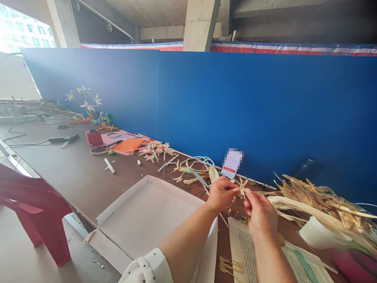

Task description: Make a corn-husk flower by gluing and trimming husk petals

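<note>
Between my two hands is a small cream flower (242,186) with pointed petals, which looks made of dried husk. My left hand (221,193) pinches it from the left with thumb and fingers. From the right, the thumb and forefinger of my right hand (261,212) close on a lower petal. Both hands are above the table, just in front of an upright phone (231,163). Below and left of my left hand lies an open white cardboard box lid (147,212). Printed sheets (241,247) lie under my right forearm.
Dried husks (321,196) are heaped at the right beside a white bowl (321,234). Finished flowers and husk pieces (156,151) lie along the blue partition (265,106). Further left are red thread (94,137), a glue gun (63,138) and a red chair (44,212).
</note>
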Available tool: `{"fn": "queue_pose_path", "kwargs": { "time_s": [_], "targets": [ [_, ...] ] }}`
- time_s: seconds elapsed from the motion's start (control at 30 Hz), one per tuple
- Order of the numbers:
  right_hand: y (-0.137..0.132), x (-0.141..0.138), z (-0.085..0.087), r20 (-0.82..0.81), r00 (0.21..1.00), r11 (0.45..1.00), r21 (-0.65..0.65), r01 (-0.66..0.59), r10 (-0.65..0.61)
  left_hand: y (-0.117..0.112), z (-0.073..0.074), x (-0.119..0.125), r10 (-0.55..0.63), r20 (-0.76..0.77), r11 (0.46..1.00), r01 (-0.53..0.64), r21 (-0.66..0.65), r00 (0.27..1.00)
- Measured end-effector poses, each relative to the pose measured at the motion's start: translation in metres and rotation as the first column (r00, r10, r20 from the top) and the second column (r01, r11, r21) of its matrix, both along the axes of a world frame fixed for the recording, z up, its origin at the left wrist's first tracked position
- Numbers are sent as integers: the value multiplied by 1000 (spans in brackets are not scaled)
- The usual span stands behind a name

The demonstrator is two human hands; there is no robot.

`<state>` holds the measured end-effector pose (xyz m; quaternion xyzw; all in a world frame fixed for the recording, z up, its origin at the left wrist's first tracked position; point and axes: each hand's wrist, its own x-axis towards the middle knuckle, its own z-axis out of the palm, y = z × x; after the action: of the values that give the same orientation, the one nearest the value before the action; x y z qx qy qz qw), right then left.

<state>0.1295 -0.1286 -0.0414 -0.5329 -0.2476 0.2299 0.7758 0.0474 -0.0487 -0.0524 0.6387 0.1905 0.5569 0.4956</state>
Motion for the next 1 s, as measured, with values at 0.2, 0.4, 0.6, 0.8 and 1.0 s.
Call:
{"fn": "queue_pose_path", "kwargs": {
  "time_s": [0.2, 0.4, 0.6, 0.8, 1.0],
  "targets": [
    [0, -1, 1, 8, 1000, 1000, -26, 2, -2, -1, 0, 1, 14, 13, 1000, -14, -12, 1000],
    [0, -4, 3, 17, 1000, 999, -38, 4, -3, -4, 5, -1, 30, 9, 999, -29, -44, 1000],
    [-1, -2, 3, 67, 998, 998, -56, 11, -7, -2, 5, -2, -8, -19, 999, 7, -49, 1000],
    [-4, 7, 8, -14, 1000, 998, -57, -26, 25, 2, 1, -2, -94, -52, 996, 94, -5, 994],
    [-10, 13, 18, -90, 987, 985, -97, -143, 134, 8, -1, -3, -232, -93, 971, 237, 39, 968]
  ]
}}
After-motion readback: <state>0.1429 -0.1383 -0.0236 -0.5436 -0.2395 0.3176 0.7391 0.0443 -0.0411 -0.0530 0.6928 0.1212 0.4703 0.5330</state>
